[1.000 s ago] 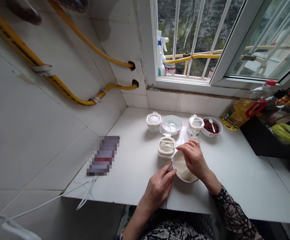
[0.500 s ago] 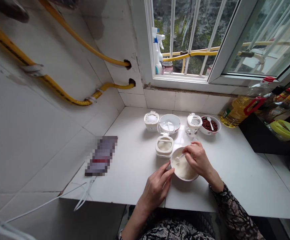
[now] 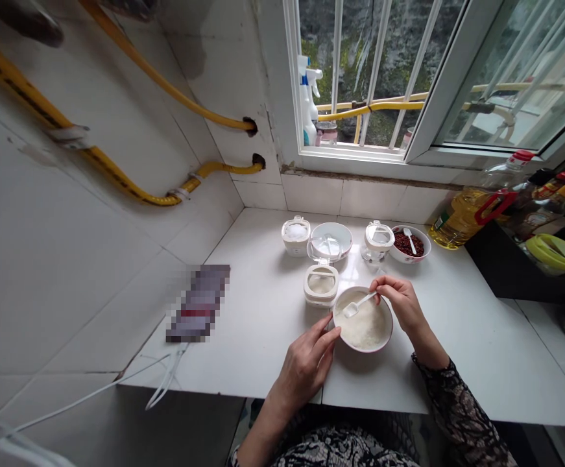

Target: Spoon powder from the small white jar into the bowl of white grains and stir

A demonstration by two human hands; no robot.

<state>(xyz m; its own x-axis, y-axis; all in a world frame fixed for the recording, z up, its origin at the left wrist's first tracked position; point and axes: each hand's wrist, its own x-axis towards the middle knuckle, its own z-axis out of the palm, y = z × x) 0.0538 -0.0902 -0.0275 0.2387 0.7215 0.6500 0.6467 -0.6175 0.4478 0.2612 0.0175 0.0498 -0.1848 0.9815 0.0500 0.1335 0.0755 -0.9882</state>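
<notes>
- White tiled counter [image 3: 257, 324] under a barred window [image 3: 364, 78], with yellow gas hoses [image 3: 131, 188] running along the wall to the left; the head view gives me everything in one frame.
- Biggest change I can see: the right hand [image 3: 401, 305] has drawn back toward the bowl's right side, uncovering the small white spoon [image 3: 360, 303] it was hiding.
- Its fingers [image 3: 384, 285] are pinching the spoon's handle end, with the spoon's tip resting over the contents.
- Near the counter's front edge sits a white ceramic bowl [image 3: 362, 351], holding a fine white powder or grain [image 3: 370, 327]; from here I cannot tell which. The surface looks fairly level.
- On the bowl's left, the left hand [image 3: 306, 370] steadies it, fingers loosely apart, tips touching the rim.
- Just beyond the bowl stands an open white tub [image 3: 321, 285]; farther right, a dish of red beans [image 3: 411, 243] and a cooking-oil bottle [image 3: 464, 217].
</notes>
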